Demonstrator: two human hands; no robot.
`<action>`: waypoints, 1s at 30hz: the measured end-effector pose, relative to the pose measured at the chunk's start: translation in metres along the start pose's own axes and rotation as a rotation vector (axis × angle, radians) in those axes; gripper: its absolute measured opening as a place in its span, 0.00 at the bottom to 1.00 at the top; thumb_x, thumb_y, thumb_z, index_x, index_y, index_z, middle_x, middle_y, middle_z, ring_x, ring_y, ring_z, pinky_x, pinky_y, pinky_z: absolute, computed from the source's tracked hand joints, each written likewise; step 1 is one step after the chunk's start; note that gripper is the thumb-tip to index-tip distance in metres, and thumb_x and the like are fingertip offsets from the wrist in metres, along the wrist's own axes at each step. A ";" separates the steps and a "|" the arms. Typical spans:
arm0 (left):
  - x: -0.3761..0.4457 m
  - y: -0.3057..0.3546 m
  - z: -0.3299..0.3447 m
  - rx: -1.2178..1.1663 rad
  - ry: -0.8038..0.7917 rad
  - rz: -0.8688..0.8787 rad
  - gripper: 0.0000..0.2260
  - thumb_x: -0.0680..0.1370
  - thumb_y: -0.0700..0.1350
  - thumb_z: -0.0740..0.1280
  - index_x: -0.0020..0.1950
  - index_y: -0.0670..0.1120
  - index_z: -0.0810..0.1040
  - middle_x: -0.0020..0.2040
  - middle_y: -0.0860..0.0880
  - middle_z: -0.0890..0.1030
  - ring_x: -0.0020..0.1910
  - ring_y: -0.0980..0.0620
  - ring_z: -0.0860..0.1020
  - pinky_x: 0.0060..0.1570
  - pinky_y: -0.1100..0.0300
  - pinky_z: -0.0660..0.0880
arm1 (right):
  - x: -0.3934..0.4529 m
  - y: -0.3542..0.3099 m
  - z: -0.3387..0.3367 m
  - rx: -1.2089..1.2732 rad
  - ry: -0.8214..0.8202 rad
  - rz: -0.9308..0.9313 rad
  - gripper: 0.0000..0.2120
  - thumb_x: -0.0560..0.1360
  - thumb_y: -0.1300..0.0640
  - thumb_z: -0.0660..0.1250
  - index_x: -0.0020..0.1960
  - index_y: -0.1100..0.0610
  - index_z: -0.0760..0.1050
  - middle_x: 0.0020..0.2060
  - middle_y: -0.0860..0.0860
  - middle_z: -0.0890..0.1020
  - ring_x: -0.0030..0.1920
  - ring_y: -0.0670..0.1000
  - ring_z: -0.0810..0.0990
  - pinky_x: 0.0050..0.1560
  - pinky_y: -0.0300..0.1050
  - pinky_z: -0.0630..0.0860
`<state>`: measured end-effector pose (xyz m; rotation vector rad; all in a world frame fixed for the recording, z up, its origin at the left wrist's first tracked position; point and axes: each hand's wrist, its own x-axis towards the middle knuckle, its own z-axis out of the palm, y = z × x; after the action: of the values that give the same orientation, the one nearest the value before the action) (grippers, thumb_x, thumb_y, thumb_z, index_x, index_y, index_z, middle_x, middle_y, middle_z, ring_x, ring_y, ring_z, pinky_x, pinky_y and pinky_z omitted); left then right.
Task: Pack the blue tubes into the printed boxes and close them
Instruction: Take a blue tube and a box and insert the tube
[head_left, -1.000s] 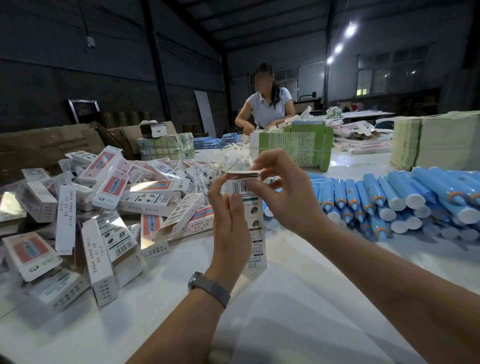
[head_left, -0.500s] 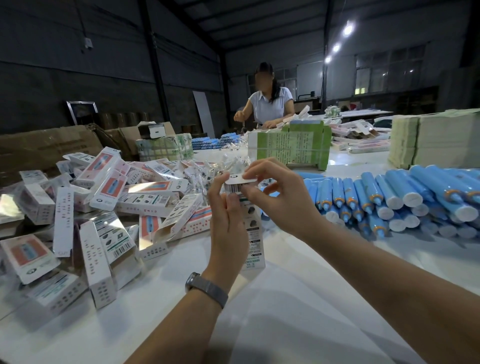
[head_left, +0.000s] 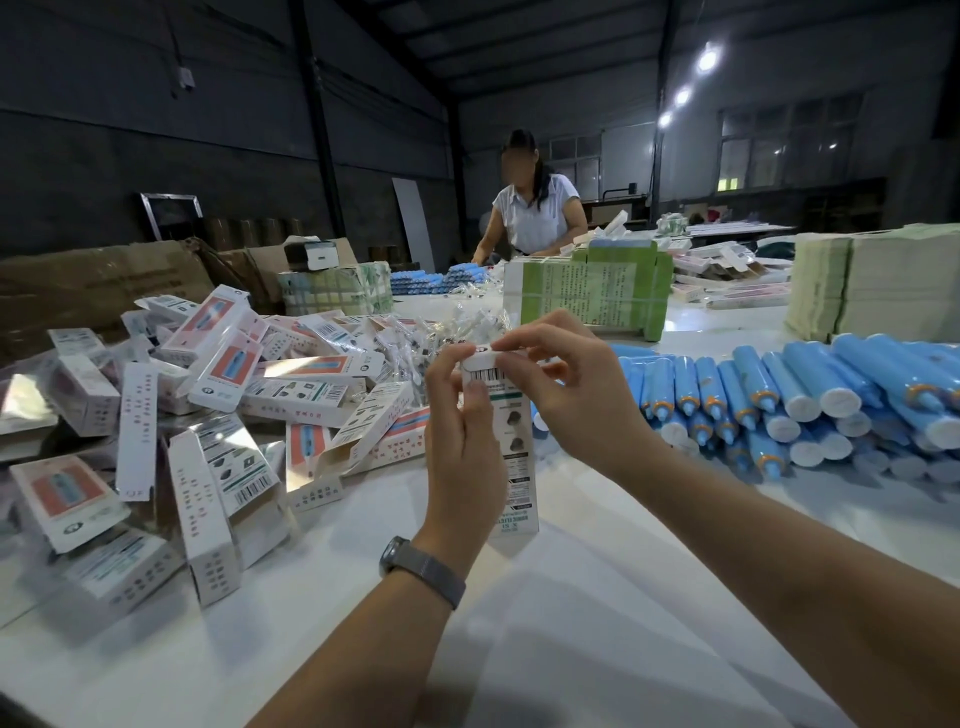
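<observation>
Held box: one printed box stands upright at the centre of the frame, its lower end on or just above the white table; which one, I cannot tell. Its barcode side faces the camera.
Left hand: the left hand wraps the box's upper half from the left, fingers curled round it, thumb near the top edge.
Right hand: the right hand comes from the right, fingertips bent down and pinching the top flap, which lies nearly flat over the opening.
Tubes: blue tubes lie in a heap at the right of the frame, white caps mostly toward the camera.
Loose boxes: a pile of printed boxes fills the left of the frame, several with open ends.
Background: another person works at the table's far end, upper centre.
</observation>
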<state>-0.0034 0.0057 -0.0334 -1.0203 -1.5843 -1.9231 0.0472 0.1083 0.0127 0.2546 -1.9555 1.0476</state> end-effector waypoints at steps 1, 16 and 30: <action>0.000 0.002 0.000 -0.017 0.012 -0.014 0.13 0.84 0.50 0.54 0.57 0.71 0.68 0.46 0.42 0.75 0.43 0.34 0.77 0.41 0.35 0.76 | 0.000 -0.001 0.000 -0.002 -0.001 -0.004 0.04 0.76 0.62 0.71 0.48 0.54 0.82 0.45 0.49 0.77 0.44 0.45 0.78 0.48 0.42 0.78; 0.004 0.011 0.001 -0.051 0.037 -0.034 0.05 0.84 0.48 0.54 0.53 0.57 0.68 0.44 0.48 0.77 0.41 0.41 0.79 0.38 0.41 0.77 | -0.003 -0.003 0.003 0.014 0.005 -0.038 0.05 0.74 0.60 0.74 0.47 0.60 0.81 0.47 0.49 0.81 0.46 0.49 0.80 0.44 0.44 0.80; -0.001 0.000 0.006 -0.021 -0.016 0.041 0.11 0.86 0.49 0.52 0.65 0.62 0.65 0.48 0.53 0.81 0.43 0.58 0.82 0.39 0.65 0.78 | 0.000 -0.003 0.001 -0.090 0.031 -0.105 0.04 0.77 0.60 0.70 0.50 0.54 0.81 0.44 0.50 0.76 0.43 0.47 0.76 0.42 0.47 0.76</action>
<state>-0.0015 0.0117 -0.0339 -1.0716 -1.5429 -1.9130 0.0483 0.1055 0.0144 0.2864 -1.9345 0.8883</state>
